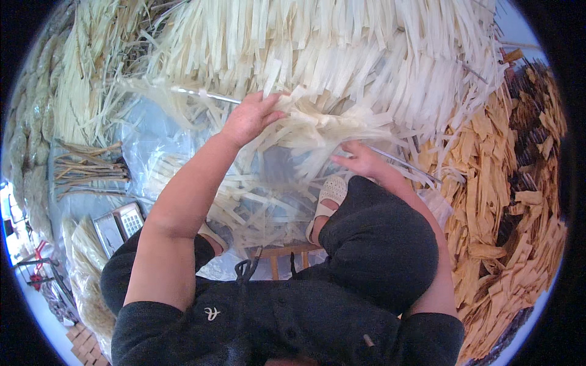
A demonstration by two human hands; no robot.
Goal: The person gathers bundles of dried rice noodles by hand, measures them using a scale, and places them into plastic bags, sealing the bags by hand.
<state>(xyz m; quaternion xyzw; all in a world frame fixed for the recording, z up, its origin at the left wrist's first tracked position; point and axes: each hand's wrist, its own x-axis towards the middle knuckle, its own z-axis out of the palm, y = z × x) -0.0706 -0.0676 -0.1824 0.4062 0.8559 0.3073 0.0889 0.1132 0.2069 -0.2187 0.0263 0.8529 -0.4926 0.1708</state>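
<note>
My left hand (254,116) is over a loose heap of pale, flat, dried strips (329,118), its fingers on or just above them. Whether it pinches any is unclear. A thin metal rod (208,95) runs out to the left from beside this hand. Lower and to the right, my right hand (361,158) has thumb and fingers apart at the near edge of the strips, with nothing visible in it. Another length of metal rod (405,164) slants past its wrist; I cannot tell if both lengths are one rod. More strips (256,201) lie scattered between my feet.
Layered rows of pale strips (320,59) fill the far side. Yellow-brown strips (480,160) are piled at right. Brown sticks (94,169), clear plastic (158,146) and a calculator (130,220) lie at left. A wooden stool (284,250) shows between my legs.
</note>
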